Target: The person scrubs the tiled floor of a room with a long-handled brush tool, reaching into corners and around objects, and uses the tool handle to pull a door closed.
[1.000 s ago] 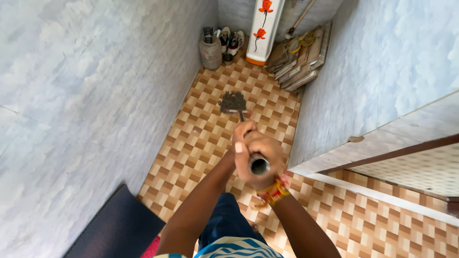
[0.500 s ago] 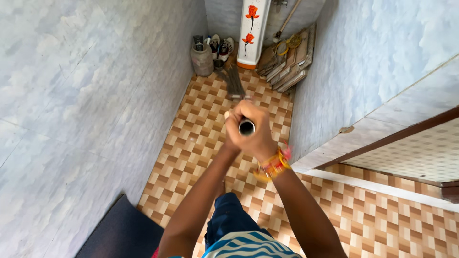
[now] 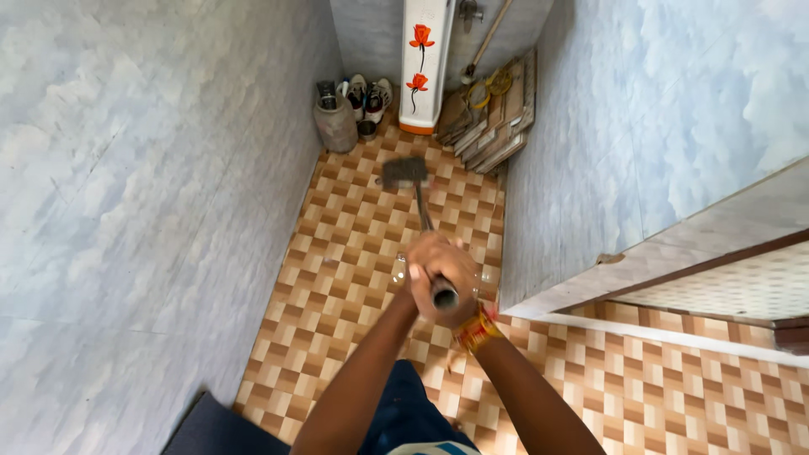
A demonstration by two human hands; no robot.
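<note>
I see both hands wrapped tight round the hollow metal handle of a mop (image 3: 416, 198) — left hand (image 3: 424, 271) farther along, right hand (image 3: 455, 282) at the open tube end. Its blurred head sits on the brown checkered tile floor (image 3: 354, 253). Far left, a grey can (image 3: 335, 125) holds something dark — shoes (image 3: 367, 94) beside it.

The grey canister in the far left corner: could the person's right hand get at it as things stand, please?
Probably not directly. The right hand is wrapped around the mop handle together with the left hand, and the grey canister stands well beyond the mop head. The tiled floor between is open, though.
</note>
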